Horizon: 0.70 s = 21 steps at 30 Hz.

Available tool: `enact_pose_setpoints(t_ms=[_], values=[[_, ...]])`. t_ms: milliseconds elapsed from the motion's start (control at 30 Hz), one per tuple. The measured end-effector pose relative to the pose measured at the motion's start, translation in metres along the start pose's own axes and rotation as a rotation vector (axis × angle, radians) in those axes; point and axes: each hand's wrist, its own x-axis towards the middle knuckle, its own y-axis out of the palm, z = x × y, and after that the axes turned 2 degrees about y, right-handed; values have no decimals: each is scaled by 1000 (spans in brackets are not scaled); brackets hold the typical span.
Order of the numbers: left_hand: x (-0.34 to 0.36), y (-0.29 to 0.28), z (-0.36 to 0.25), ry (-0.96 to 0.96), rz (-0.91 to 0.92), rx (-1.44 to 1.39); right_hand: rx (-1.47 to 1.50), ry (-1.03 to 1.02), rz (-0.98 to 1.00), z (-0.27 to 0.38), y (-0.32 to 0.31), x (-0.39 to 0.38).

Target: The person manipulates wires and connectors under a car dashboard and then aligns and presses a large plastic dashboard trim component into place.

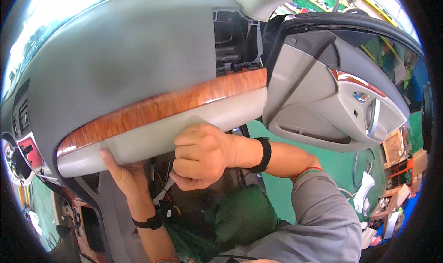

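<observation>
A long beige dashboard panel [138,150] with a glossy wood-grain trim strip [161,107] along its top runs across the passenger side of a car dashboard [138,51]. My left hand [130,177] grips the panel's lower edge, its thumb on the beige face and its fingers partly hidden underneath. Further right, my right hand [200,157] is closed in a fist, knuckles to the left, in front of the panel's lower part. Nothing shows in that fist; whether it touches the panel I cannot tell.
An uncovered cavity [235,39] shows at the dashboard's right end. The car door [318,88] stands open at the right, above a green floor [277,157]. Tools and cables [161,200] lie in the footwell below my hands. Wooden boxes [393,147] stand beyond the door.
</observation>
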Motion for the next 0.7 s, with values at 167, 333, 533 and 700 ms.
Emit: enact_pose_setpoints(t_ms=[167, 333, 533, 700], values=[[7, -8, -2, 15, -55, 114, 54, -24, 160, 24, 40, 1], [4, -8, -17, -4, 144, 235, 314, -311, 414, 87, 59, 22], [1, -11, -30, -13, 105, 132, 87, -158, 570, 10, 93, 31], [7, -29, -23, -75, 65, 265, 92, -116, 582, 17, 98, 36]])
